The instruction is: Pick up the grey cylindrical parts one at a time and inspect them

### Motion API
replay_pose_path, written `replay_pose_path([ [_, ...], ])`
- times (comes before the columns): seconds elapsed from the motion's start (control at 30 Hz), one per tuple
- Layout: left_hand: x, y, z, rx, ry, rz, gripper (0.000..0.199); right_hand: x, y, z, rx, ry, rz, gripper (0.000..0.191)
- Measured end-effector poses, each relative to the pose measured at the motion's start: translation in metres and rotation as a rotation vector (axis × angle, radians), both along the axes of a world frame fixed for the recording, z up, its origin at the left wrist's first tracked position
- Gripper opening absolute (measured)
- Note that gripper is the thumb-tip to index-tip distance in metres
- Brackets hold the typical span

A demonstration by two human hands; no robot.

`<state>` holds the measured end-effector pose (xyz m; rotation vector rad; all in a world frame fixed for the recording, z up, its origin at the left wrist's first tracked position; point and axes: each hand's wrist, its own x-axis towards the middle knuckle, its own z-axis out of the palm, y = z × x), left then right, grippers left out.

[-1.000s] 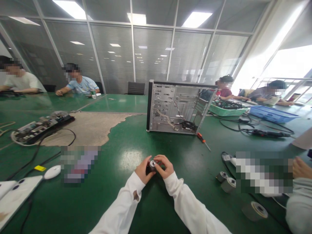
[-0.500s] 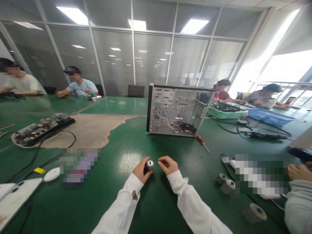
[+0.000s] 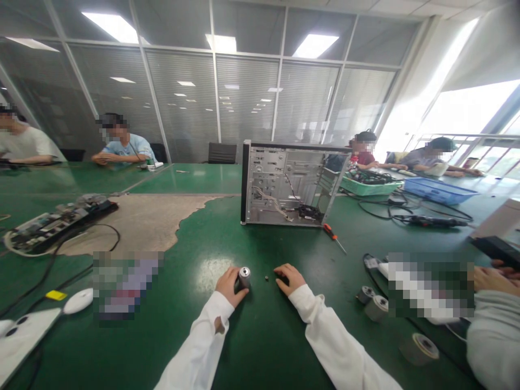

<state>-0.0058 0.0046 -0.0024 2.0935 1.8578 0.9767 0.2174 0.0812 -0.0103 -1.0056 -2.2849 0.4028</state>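
A small metal cylinder (image 3: 244,277) stands upright on the green table (image 3: 203,336), with the fingers of my left hand (image 3: 229,287) wrapped round its left and near sides. To its right, a tiny metal piece (image 3: 267,278) lies on the table between my hands. My right hand (image 3: 291,279) is just right of that piece, its thumb and fingers apart, holding nothing.
An open computer case (image 3: 288,184) stands ahead, a red screwdriver (image 3: 334,238) by its corner. Metal cylinders (image 3: 377,309) and a white power strip are at right, near another person's hands (image 3: 493,279). A circuit assembly (image 3: 60,222), cables and a white mouse (image 3: 78,301) are left.
My right hand has opened and moved slightly right, away from the tiny metal piece, which now lies on the table. My left hand stays at the cylinder. The view has shifted slightly.
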Motion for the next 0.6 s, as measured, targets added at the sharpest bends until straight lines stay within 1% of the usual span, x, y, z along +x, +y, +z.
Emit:
replay_pose_path([
  [0.1, -0.001, 0.000, 0.002, -0.045, 0.020, -0.008, 0.049, 0.001, -0.001, 0.001, 0.008, 0.028, -0.013, 0.025],
  [0.23, -0.001, -0.001, 0.003, -0.054, 0.038, -0.001, 0.049, 0.000, -0.003, 0.003, 0.006, 0.012, -0.030, 0.024],
  [0.37, 0.000, -0.002, 0.002, -0.048, 0.052, -0.006, 0.049, -0.002, -0.010, 0.011, 0.014, 0.054, -0.037, 0.026],
  [0.47, 0.001, -0.004, 0.005, -0.051, 0.049, -0.040, 0.053, -0.009, -0.025, 0.024, 0.022, 0.163, 0.030, 0.035],
  [0.53, 0.004, -0.006, 0.007, -0.049, 0.054, -0.105, 0.054, -0.016, -0.040, 0.032, 0.025, 0.198, 0.114, 0.042],
  [0.6, 0.008, -0.008, 0.010, -0.029, 0.070, -0.187, 0.050, -0.023, -0.054, 0.040, 0.042, 0.180, 0.176, 0.047],
])
